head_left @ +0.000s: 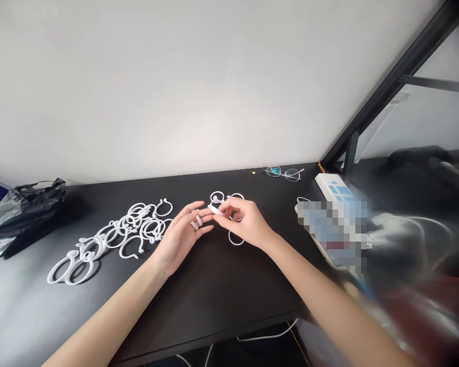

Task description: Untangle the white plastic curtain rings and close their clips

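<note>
One white piece (215,209) pinched in right hand (248,220), long axis slanted, at the fingertips of loosely spread left hand (178,240).

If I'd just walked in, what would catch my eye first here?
Probably the jumble of white rings on the black table, left of the hands. Next, in the middle, the open left hand with white bands around its fingers, and the right hand pinching a small white piece at the left fingertips. Glasses lie farther back, near the wall.
</note>
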The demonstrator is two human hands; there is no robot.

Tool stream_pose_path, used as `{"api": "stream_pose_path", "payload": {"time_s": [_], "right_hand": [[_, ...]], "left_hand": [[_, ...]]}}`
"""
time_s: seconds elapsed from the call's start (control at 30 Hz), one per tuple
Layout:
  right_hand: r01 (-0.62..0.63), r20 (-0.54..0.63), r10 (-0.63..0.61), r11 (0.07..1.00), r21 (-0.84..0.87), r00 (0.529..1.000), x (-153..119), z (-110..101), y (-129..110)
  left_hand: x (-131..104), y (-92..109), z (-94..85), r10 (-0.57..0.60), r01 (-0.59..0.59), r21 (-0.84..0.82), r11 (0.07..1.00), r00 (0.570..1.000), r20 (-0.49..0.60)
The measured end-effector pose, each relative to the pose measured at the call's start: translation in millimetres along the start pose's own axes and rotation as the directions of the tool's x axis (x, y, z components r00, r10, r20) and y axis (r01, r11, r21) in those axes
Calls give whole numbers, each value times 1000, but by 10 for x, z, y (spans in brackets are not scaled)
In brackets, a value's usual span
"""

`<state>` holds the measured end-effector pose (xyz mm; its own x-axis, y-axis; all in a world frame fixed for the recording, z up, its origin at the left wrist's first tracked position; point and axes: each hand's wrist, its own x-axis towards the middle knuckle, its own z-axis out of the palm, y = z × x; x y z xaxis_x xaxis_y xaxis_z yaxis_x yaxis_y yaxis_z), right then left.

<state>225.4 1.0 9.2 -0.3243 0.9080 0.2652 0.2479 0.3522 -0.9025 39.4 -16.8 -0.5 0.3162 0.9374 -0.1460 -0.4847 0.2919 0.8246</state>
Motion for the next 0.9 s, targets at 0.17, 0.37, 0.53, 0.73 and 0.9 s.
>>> {"api": "stream_pose_path", "payload": {"time_s": [0.17, 0.37, 0.53, 0.73, 0.9], "right_hand": [[24, 35, -24, 1000, -15, 999, 7, 1, -8], [-21, 53, 21, 1000, 6, 998, 5, -6, 5], [-86, 35, 87, 996, -16, 996, 9, 0, 24], [-202, 137, 208, 978, -55, 969, 5, 5, 16], [-231, 284, 234, 972, -44, 930, -12, 53, -2]], "left_hand": [[-12, 12, 13, -11, 12, -30, 999, 999, 49], [-32, 19, 41, 22, -18, -63, 998, 998, 63], [-43, 68, 42, 42, -40, -95, 995, 999, 23], [-61, 122, 47, 89, -89, -27, 996, 996, -14], [-96, 108, 49, 121, -134, 110, 985, 986, 110]]}}
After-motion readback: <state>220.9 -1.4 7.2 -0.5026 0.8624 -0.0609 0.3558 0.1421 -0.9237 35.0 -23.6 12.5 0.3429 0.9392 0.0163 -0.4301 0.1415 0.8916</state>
